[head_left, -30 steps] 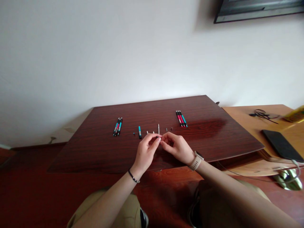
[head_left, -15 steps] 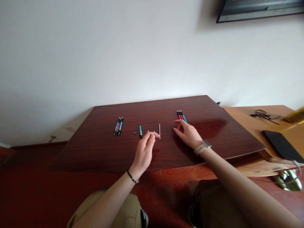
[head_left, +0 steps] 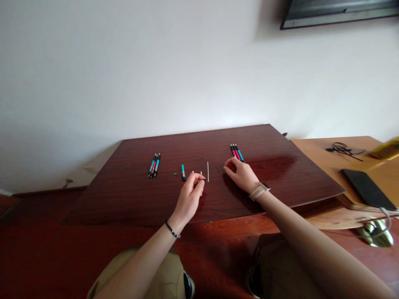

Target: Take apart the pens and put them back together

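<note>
Near the middle of the dark wooden table (head_left: 131, 195), my left hand (head_left: 188, 197) is closed in a pinch. A tiny dark bit shows at its fingertips, too small to name. Just right of it lies a thin white pen refill (head_left: 208, 171). My right hand (head_left: 241, 176) rests with thumb and forefinger brought together; whatever they pinch is hidden. Beside its fingertips is a small dark spring-like piece (head_left: 218, 169). Left of my left hand lie a turquoise pen barrel (head_left: 183, 172) and a tiny turquoise part (head_left: 175, 174). Small pale pieces (head_left: 201, 172) sit behind the left fingers.
Several turquoise, pink and black pens (head_left: 154, 165) lie in a group at the left. Another row of pens (head_left: 237, 152) lies just beyond my right hand. On the lighter desk (head_left: 324, 166) at right are a black phone-like slab (head_left: 368, 189) and a coiled cable (head_left: 341, 148).
My right thumb and forefinger have closed together around where a small dark piece lay. My left forefinger has drawn back from the refill into a pinch. The view has shifted slightly.
</note>
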`<action>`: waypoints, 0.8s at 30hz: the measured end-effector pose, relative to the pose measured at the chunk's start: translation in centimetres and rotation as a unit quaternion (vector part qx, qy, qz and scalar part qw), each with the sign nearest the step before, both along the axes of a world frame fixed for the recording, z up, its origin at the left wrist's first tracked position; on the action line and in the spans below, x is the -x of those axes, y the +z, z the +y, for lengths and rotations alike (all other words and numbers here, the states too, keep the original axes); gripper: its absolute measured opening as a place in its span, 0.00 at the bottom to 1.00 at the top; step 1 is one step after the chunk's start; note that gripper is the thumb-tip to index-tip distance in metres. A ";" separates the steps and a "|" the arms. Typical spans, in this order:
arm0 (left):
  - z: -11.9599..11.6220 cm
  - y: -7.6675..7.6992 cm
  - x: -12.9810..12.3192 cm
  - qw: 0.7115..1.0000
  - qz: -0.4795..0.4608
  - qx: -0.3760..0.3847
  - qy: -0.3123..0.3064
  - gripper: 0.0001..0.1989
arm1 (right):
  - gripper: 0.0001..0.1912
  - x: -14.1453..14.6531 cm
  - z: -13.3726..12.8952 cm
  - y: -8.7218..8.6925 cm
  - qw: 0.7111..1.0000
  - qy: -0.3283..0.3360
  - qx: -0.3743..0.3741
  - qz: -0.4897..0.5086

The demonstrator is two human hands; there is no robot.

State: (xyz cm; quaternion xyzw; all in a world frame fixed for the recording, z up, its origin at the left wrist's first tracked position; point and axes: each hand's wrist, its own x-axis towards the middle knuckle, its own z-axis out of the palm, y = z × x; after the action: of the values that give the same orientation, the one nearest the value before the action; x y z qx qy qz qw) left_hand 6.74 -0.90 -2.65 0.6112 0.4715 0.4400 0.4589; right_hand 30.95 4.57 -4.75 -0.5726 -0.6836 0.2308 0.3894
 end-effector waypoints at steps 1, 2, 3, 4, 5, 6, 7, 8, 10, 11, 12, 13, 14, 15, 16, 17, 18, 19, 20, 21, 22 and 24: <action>0.0 0.1 -0.1 1.000 -0.004 0.002 -0.009 0.08 | 0.05 0.3 -0.3 0.3 0.998 0.030 0.011 0.063; 0.0 0.2 -0.1 1.000 -0.009 0.003 -0.018 0.08 | 0.07 0.7 -0.7 0.6 0.989 0.073 0.027 0.126; 0.0 0.3 -0.2 1.000 -0.014 0.002 -0.025 0.08 | 0.09 1.1 -1.1 0.9 0.976 0.111 0.043 0.183; -0.1 0.4 -0.3 0.999 -0.018 0.002 -0.029 0.08 | 0.11 1.5 -1.5 1.2 0.962 0.140 0.057 0.229; -0.1 0.4 -0.3 0.999 -0.022 0.001 -0.031 0.08 | 0.12 1.9 -2.0 1.5 0.950 0.160 0.064 0.261; -0.1 0.5 -0.3 0.999 -0.024 0.000 -0.031 0.08 | 0.13 2.3 -2.4 1.7 0.942 0.175 0.068 0.277; -0.1 0.6 -0.4 0.999 -0.025 -0.001 -0.030 0.08 | 0.13 2.6 -2.7 1.9 0.938 0.185 0.068 0.285; -0.2 0.6 -0.4 0.999 -0.025 -0.003 -0.030 0.08 | 0.13 2.9 -3.0 2.1 0.936 0.191 0.066 0.287; -0.2 0.7 -0.4 0.999 -0.022 -0.009 -0.030 0.08 | 0.12 3.2 -3.3 2.2 0.936 0.203 0.062 0.279; -0.2 0.8 -0.4 0.999 -0.020 -0.013 -0.031 0.08 | 0.12 3.3 -3.3 2.2 0.937 0.208 0.061 0.275; -0.2 0.9 -0.4 0.999 -0.019 -0.015 -0.033 0.08 | 0.12 3.4 -3.3 2.2 0.937 0.213 0.060 0.270; -0.2 0.9 -0.4 0.999 -0.019 -0.016 -0.035 0.08 | 0.12 3.4 -3.3 2.2 0.938 0.216 0.059 0.265; -0.2 0.9 -0.4 0.999 -0.019 -0.017 -0.037 0.08 | 0.12 3.4 -3.3 2.2 0.939 0.218 0.057 0.258; -0.2 1.0 -0.4 0.999 -0.018 -0.017 -0.040 0.08 | 0.12 3.4 -3.3 2.2 0.942 0.217 0.054 0.252; -0.2 1.0 -0.3 0.999 -0.017 -0.018 -0.041 0.08 | 0.12 3.4 -3.4 2.2 0.944 0.214 0.051 0.245; -0.2 1.0 -0.3 0.999 -0.015 -0.020 -0.043 0.08 | 0.13 3.4 -3.4 2.3 0.947 0.212 0.050 0.235; -0.1 0.9 -0.3 0.999 -0.012 -0.023 -0.043 0.08 | 0.13 3.3 -3.5 2.4 0.951 0.209 0.049 0.223; -0.1 0.9 -0.3 0.999 -0.008 -0.025 -0.044 0.08 | 0.13 3.2 -3.6 2.5 0.955 0.205 0.047 0.209; -0.1 0.8 -0.2 0.999 -0.004 -0.027 -0.045 0.07 | 0.13 3.2 -3.6 2.5 0.960 0.202 0.044 0.191; -0.1 0.8 -0.2 0.999 0.001 -0.029 -0.045 0.07 | 0.13 3.1 -3.7 2.6 0.965 0.198 0.040 0.170; -0.2 0.8 -0.2 0.998 0.008 -0.034 -0.047 0.07 | 0.14 3.1 -3.8 2.6 0.969 0.195 0.035 0.147; -0.2 0.8 -0.2 0.997 0.029 -0.050 -0.053 0.06 | 0.16 3.0 -3.9 2.7 0.976 0.192 0.025 0.105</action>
State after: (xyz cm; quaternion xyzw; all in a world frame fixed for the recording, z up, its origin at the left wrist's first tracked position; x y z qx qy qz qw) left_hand 6.92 -1.09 -1.85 0.6699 0.4288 0.4205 0.4364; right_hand 27.96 0.65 -2.09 -0.4130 -0.7301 0.3766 0.3931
